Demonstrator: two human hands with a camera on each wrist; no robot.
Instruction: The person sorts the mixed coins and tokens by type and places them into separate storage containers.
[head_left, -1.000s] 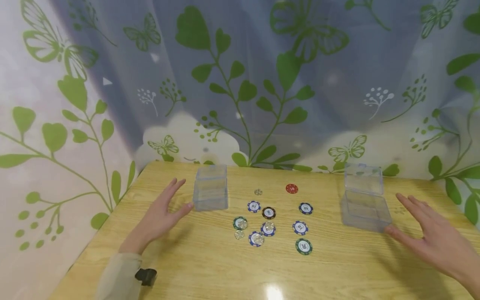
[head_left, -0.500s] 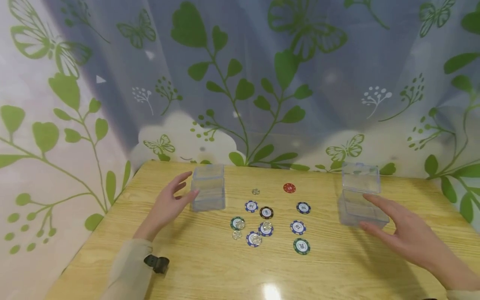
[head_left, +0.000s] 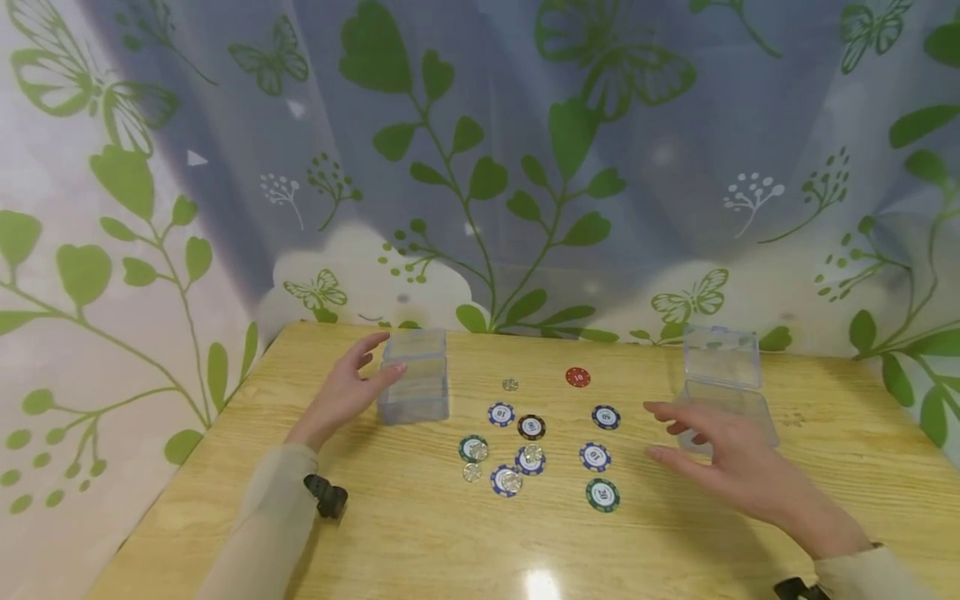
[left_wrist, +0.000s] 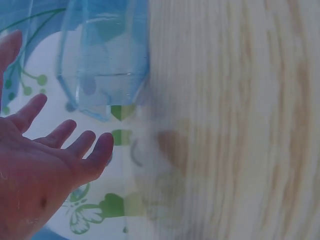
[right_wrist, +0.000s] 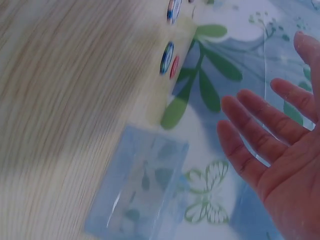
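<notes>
A yellowish wood-grain table (head_left: 450, 542) is carrying round multicoloured chips (head_left: 595, 457) centrally; the right hand (head_left: 727, 454) and left hand (head_left: 347, 396), fingers loosely spread, gripping nothing, are hovering by a clear plastic right box (head_left: 738, 400) and matching left box (head_left: 420, 408); blue-white leaf-printed fabric (head_left: 660, 217) is hanging far behind

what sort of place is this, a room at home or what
Perhaps a corner of a home room, though little of it shows: a wooden-looking table, leaf-patterned cloth hanging behind it, and poker chips between two clear boxes.
</notes>
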